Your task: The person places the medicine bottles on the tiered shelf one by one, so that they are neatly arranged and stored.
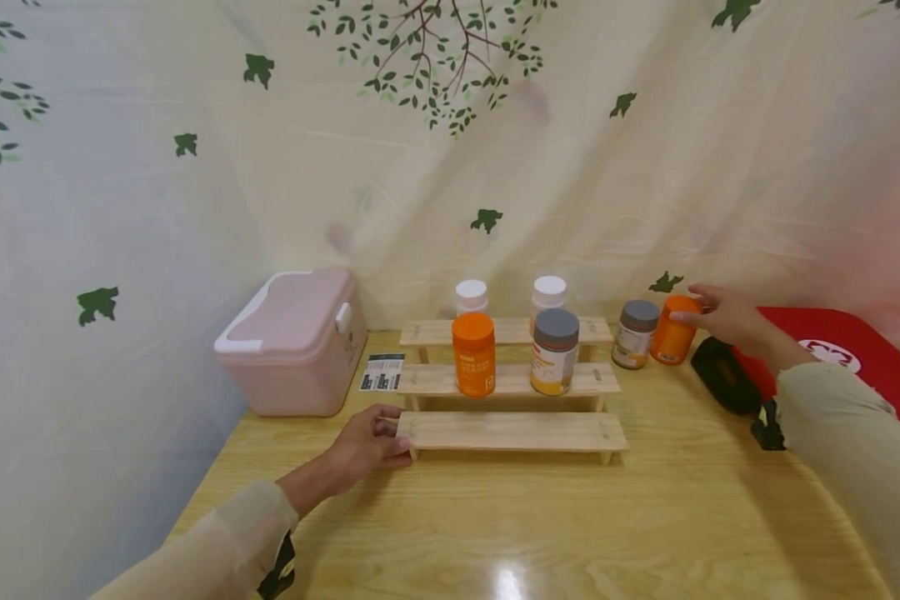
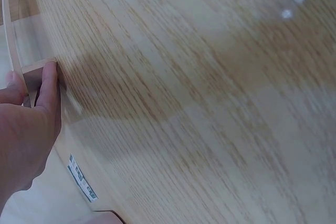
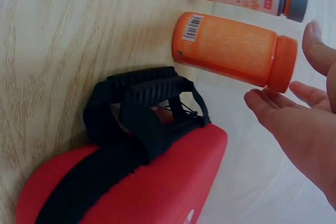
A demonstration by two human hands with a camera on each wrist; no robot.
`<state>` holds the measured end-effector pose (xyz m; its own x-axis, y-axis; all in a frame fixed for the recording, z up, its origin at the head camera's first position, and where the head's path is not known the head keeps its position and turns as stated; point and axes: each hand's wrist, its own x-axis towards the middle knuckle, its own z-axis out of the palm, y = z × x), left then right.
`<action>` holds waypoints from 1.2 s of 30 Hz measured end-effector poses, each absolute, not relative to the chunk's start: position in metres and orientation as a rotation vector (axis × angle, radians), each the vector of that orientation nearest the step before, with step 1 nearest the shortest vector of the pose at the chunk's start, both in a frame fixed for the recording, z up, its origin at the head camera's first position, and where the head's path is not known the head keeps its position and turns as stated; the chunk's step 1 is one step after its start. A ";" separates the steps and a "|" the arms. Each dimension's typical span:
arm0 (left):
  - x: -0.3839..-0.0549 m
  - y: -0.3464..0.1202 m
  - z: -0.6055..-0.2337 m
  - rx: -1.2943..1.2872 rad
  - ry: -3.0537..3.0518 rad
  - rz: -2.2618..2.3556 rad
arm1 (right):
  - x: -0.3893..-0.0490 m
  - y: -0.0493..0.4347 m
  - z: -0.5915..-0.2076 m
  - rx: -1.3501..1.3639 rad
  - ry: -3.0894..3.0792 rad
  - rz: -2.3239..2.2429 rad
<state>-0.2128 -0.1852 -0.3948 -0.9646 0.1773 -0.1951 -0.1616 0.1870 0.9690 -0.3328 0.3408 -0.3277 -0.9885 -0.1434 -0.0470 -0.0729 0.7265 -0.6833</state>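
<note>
With thumb and fingers, my left hand (image 1: 363,442) grips the left end of the lowest step of a three-step wooden rack (image 1: 510,429). My right hand (image 1: 735,321) is spread around the cap of an orange bottle (image 1: 673,337) on the table; in the right wrist view the thumb and fingers stand off the cap. Beside that bottle is a grey-capped bottle (image 1: 633,346). On the rack's middle step stand another orange bottle (image 1: 475,362) and another grey-capped bottle (image 1: 555,362). Two white-capped bottles (image 1: 472,296) are behind them at the top step, partly hidden.
A pink lidded box (image 1: 292,367) stands at the table's back left, with a printed card (image 1: 382,372) between it and the rack. On the right lies a red case (image 1: 832,329) with a black handle (image 3: 152,87). A leaf-patterned cloth (image 1: 390,183) hangs behind the table.
</note>
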 end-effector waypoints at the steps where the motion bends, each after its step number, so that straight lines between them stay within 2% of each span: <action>1: -0.212 -0.185 -0.395 0.011 2.203 1.847 | -0.334 0.341 -0.329 -0.173 2.823 -1.102; 28: -0.215 -0.181 -0.396 -0.010 2.205 1.833 | -0.335 0.346 -0.341 -0.162 2.922 -1.134; 36: -0.216 -0.182 -0.394 -0.013 2.214 1.833 | -0.318 0.355 -0.323 -0.288 2.993 -1.138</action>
